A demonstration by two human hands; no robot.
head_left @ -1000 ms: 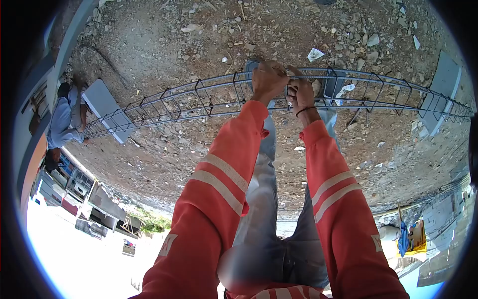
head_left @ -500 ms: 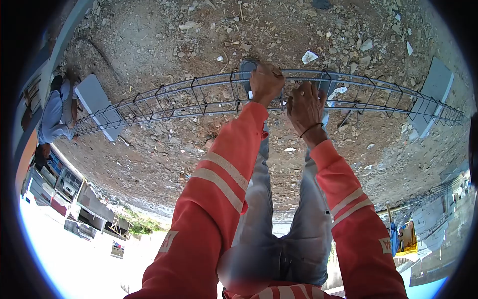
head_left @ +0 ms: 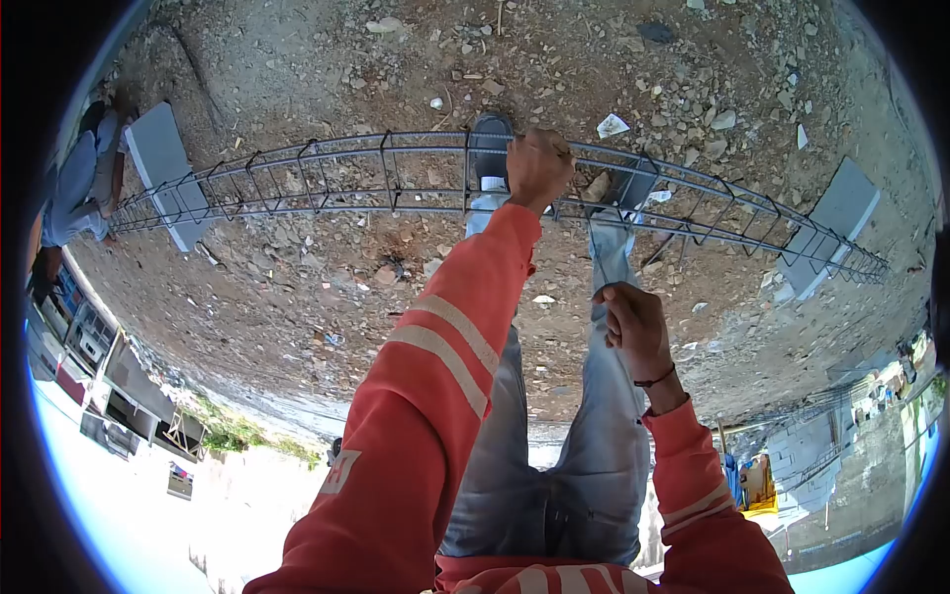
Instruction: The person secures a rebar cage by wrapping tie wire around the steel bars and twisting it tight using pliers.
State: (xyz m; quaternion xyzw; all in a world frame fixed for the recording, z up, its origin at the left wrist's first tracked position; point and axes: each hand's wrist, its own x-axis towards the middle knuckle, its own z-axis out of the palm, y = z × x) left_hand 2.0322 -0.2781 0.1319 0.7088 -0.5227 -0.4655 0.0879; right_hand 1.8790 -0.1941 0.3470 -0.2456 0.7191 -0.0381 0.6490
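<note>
A long rebar cage (head_left: pixel 426 208), made of steel bars with wire-tied square stirrups, stretches across in front of my feet. My left hand (head_left: pixel 539 168) is closed around its upper bar near the middle, next to a stirrup. My right hand (head_left: pixel 638 327) is off the cage, raised over my right leg. Its fingers are curled, thumb and forefinger pinched together; what they hold, if anything, is too small to make out. My dark shoes (head_left: pixel 492 148) show beneath the bars.
Flat grey slabs lie under the cage, one to the left (head_left: pixel 163 158) and one to the right (head_left: pixel 841 218). Another person (head_left: pixel 79 188) crouches by its left end. Stones and white scraps (head_left: pixel 613 126) litter the dirt ground.
My right hand has left the cage and drawn back toward my body, fingers still curled. My left hand stays on the bar. The view has shifted a little.
</note>
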